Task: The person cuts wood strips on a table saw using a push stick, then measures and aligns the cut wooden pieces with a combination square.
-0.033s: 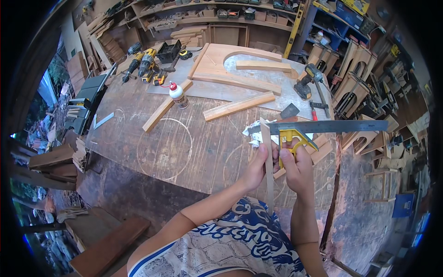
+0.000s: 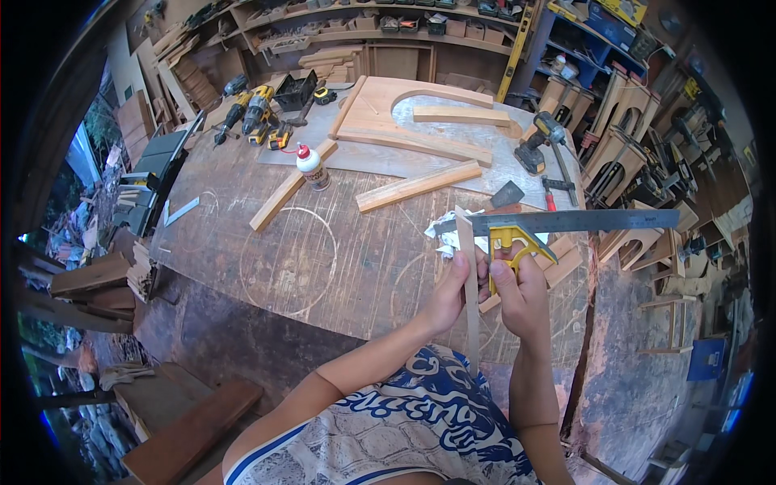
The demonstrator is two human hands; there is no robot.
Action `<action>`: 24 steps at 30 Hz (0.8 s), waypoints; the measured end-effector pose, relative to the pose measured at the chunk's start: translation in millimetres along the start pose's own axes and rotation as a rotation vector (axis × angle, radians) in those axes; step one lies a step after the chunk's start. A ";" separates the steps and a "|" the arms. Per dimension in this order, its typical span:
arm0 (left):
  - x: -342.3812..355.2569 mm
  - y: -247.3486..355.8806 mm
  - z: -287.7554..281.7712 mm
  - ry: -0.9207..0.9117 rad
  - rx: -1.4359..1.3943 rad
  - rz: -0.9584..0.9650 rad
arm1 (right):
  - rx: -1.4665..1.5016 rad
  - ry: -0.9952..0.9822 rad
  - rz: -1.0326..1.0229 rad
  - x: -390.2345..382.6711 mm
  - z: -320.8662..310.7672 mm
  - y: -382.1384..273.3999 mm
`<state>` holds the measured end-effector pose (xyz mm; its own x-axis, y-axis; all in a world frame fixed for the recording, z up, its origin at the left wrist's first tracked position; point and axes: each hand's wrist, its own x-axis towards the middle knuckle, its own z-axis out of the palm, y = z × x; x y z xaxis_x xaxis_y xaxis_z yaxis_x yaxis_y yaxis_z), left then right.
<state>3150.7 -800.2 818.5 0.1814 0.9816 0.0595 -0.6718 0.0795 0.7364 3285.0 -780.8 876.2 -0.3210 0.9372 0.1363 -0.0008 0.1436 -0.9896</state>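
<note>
Upright in my left hand [image 2: 446, 297] is a thin pale wooden strip [image 2: 470, 309], pinched near its upper part. My right hand [image 2: 524, 297] is closed on a combination square's yellow head [image 2: 504, 238], whose long steel rule [image 2: 598, 221] lies horizontal across the strip's upper end. The two hands are close together above the worn workbench [image 2: 242, 259]. Behind them are crumpled white paper [image 2: 443, 234] and a dark tool blade [image 2: 508, 194], partly hidden.
Cordless drills [image 2: 259, 113], another drill [image 2: 532, 153], a glue bottle [image 2: 313, 170], loose battens [image 2: 416, 186], a small square [image 2: 178, 211] and a cut wooden panel [image 2: 364, 119] lie on the bench. Shelves [image 2: 372, 28] line the back; stacked wooden parts [image 2: 622, 137] stand right.
</note>
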 end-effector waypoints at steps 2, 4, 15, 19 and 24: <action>-0.4 0.1 -0.6 -0.034 0.002 0.014 | 0.006 -0.004 -0.006 -0.4 -0.5 0.0; -0.9 0.9 0.9 -0.026 0.017 0.015 | 0.013 -0.006 -0.012 -1.0 -0.7 -0.4; 7.8 -2.5 10.8 -0.028 0.005 0.007 | -0.036 0.015 -0.021 -0.9 -12.1 -3.9; 5.6 1.7 7.3 0.049 -0.022 0.010 | -0.175 -0.024 -0.042 7.6 -3.3 -22.0; -8.1 -2.3 -26.0 0.174 -0.043 0.138 | 0.026 -0.170 0.025 24.3 26.7 14.2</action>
<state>3132.1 -803.8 798.8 -0.0380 0.9986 0.0377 -0.7125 -0.0535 0.6996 3251.9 -764.5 864.3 -0.4767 0.8729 0.1040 -0.0143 0.1106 -0.9938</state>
